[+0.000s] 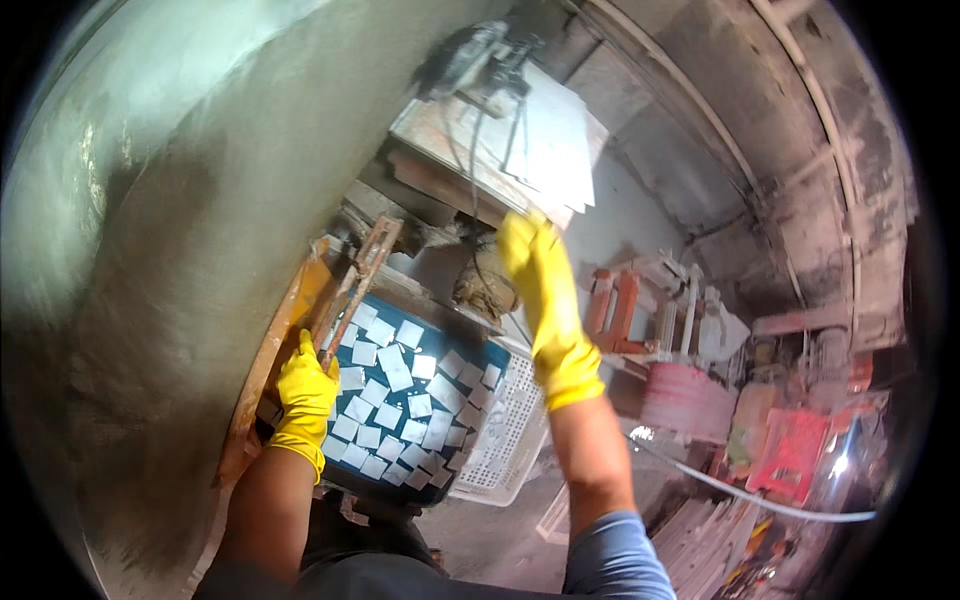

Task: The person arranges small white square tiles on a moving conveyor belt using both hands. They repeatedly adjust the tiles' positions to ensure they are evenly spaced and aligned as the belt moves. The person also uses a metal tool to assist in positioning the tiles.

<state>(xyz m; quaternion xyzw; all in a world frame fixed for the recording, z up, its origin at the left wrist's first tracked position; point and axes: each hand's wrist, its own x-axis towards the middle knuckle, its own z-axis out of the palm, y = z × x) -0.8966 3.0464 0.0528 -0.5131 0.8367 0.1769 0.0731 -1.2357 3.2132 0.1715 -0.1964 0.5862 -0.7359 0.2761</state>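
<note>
My left hand (305, 390), in a yellow rubber glove, is closed at the near end of a rust-brown bar (362, 280), its fingers curled against it. Right of that hand lies a dark blue tray (378, 385) strewn with several small white square tiles (397, 368), some bigger than others and some overlapping. My right hand (540, 275), gloved in yellow too, is raised beyond the tray's far right side, near a stack of pale boards. Motion smears its fingers, and I see nothing plainly held in it.
A white perforated plastic crate (500, 435) sits partly under the tray's right side. Pale boards (540, 140) with a dark machine (480, 65) and cables are stacked ahead. A grey wall (200, 240) rises on the left. Red containers (790, 455) and a pale hose (760, 500) lie right.
</note>
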